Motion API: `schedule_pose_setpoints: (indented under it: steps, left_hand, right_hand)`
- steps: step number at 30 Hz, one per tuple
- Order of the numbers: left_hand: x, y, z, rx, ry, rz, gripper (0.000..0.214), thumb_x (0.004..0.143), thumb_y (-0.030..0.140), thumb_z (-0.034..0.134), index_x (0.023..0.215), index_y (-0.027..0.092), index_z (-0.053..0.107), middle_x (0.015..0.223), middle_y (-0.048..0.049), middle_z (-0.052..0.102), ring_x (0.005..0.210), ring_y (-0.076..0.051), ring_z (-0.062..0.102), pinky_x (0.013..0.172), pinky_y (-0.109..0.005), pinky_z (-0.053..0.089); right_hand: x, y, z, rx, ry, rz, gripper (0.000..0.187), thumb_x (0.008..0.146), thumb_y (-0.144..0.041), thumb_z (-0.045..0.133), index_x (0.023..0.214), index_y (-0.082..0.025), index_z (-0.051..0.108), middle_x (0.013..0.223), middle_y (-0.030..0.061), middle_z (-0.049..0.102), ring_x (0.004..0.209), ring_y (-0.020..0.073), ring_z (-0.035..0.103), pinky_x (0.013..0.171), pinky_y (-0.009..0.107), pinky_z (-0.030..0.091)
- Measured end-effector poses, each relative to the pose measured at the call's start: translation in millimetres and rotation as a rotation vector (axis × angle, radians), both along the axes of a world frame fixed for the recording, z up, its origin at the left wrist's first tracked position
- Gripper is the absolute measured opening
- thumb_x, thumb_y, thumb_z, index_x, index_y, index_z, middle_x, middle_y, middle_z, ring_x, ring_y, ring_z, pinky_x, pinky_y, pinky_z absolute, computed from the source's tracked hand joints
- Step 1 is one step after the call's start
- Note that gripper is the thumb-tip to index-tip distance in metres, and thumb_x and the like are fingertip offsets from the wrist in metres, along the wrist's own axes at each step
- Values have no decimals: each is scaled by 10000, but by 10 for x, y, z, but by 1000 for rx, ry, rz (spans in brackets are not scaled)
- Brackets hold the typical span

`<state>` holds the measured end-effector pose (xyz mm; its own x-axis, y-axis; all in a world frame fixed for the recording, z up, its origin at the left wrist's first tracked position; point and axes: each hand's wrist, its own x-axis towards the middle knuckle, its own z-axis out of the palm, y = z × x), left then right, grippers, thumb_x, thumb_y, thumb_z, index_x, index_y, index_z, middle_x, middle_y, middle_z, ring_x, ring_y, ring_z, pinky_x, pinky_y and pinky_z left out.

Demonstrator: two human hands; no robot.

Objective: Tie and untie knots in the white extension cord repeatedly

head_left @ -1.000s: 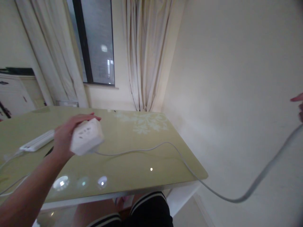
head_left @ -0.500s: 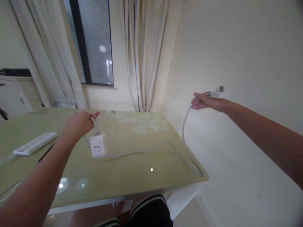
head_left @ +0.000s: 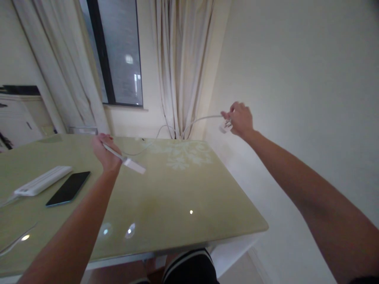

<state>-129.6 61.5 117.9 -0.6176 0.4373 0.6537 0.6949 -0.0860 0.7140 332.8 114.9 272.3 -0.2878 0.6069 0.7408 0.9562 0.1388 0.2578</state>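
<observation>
My left hand (head_left: 107, 152) is closed round the white cord near the extension socket (head_left: 134, 165), which sticks out to the right of the wrist above the table. Over the table's right side, my right hand (head_left: 240, 119) grips the same cord by its other end. The white plug (head_left: 225, 126) hangs just below these fingers with its metal prongs showing. Between both hands the extension cord (head_left: 204, 118) runs in a loose loop in the air, rising toward the curtain and dipping near the left hand.
On the left of the glass-topped table (head_left: 177, 205) lie a white power strip (head_left: 44, 180) and a dark phone (head_left: 68, 188). A thin white cable (head_left: 17, 240) lies at the front left. A pale wall (head_left: 296, 79) borders the right side; curtains (head_left: 185, 71) hang behind.
The cord's middle has swung up off the table toward the curtain. My right hand moved left and the plug turned over below it. My left hand rotated, uncovering the phone.
</observation>
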Motion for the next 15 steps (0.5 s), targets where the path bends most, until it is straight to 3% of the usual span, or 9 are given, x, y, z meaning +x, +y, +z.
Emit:
schedule_pose_setpoints:
  steps: [2,4,8,11,15]
  left_hand:
    - [166,-206,-359,-232,143,69,470,1049,341,235,903,126,627,1044,-206,688,1093,-320,587,1004,-540,384]
    - [293,-390,-610,-307,309,116,396,1013,370,373,834,153,652,1071,-196,721,1158,-378,552,1014,-608,333]
    - [328,-617,-807,-359,653,-2,428,1021,356,365,798,183,685,1019,-167,763,1184,-356,587,1114,-642,210]
    - [216,-651,-845,-566,722,-213,441,1009,370,372,791,198,716,943,-156,772,1020,-310,684,1092,-553,327]
    - [100,-662,-914,-848,677,-503,324,960,340,439,901,220,735,992,-145,767,936,-293,707,893,-425,460]
  right_hand:
    - [-140,-35,-504,-222,-24,50,640,1081,-543,303,980,-74,726,1042,203,692,1002,278,617,825,357,427]
    - [-309,-121,-1000,-486,35,43,650,1063,-585,330,856,-120,734,893,174,719,862,242,661,734,314,438]
    - [-638,-364,-1797,-812,406,216,596,992,-597,508,599,-179,670,555,85,629,552,161,600,560,255,384]
    - [-800,-503,-2125,-1170,853,479,653,984,-625,452,530,-174,588,447,34,535,367,88,395,434,229,270]
    - [-874,-569,-2198,-1455,1463,746,484,868,-582,632,615,-204,466,458,-68,444,354,41,147,387,210,117]
